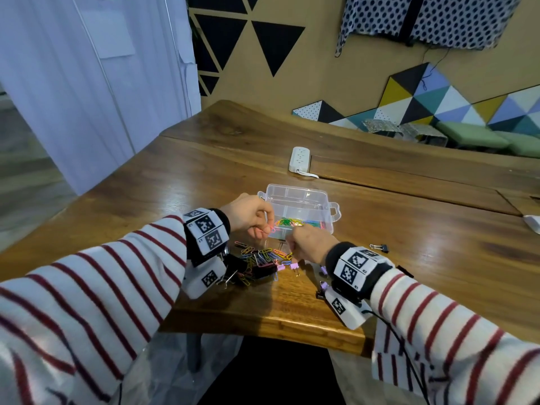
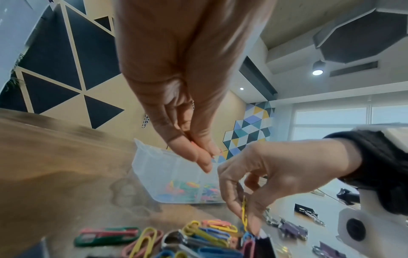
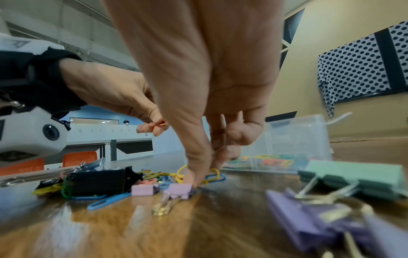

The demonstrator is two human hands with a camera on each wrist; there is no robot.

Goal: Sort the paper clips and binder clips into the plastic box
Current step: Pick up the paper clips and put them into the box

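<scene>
left hand point(image 1: 251, 214) pinching pink paper clip point(image 1: 267, 229), right hand point(image 1: 309, 242) pinching yellow paper clip point(image 2: 244, 212)

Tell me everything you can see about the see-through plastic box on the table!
The clear plastic box sits open on the brown wooden table, just beyond the loose pile of colourful paper clips. Thin walls split it into compartments. The near compartments hold a mix of coloured paper clips; the far ones look empty. A small latch tab sticks out on its right side. The left hand and right hand hover at its near edge.
</scene>
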